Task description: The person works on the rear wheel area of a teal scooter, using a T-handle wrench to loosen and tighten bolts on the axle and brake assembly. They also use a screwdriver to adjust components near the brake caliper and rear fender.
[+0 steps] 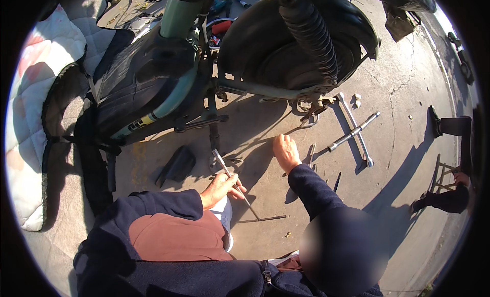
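Observation:
My left hand [222, 188] is closed around the shaft of a long metal T-handle socket wrench [249, 205]. Its thick silver end points up toward the scooter [158, 82], and its dark crossbar is at the lower end, near the ground. Further right, my right hand [287, 153] is curled with the fingers pressed together, below the rear wheel. Whatever those fingers hold, if anything, is hidden. A thin screwdriver-like rod [312, 157] lies just right of that hand. Above it are the scooter's rear wheel [245, 52] and a black ribbed shock absorber [311, 39].
A silver cross lug wrench [356, 131] lies on the concrete to the right, near small pale pieces [357, 100]. A black part [176, 164] sits below the scooter. A quilted cover [46, 123] hangs at left. Another person [454, 164] is at the far right beside a stool [444, 177].

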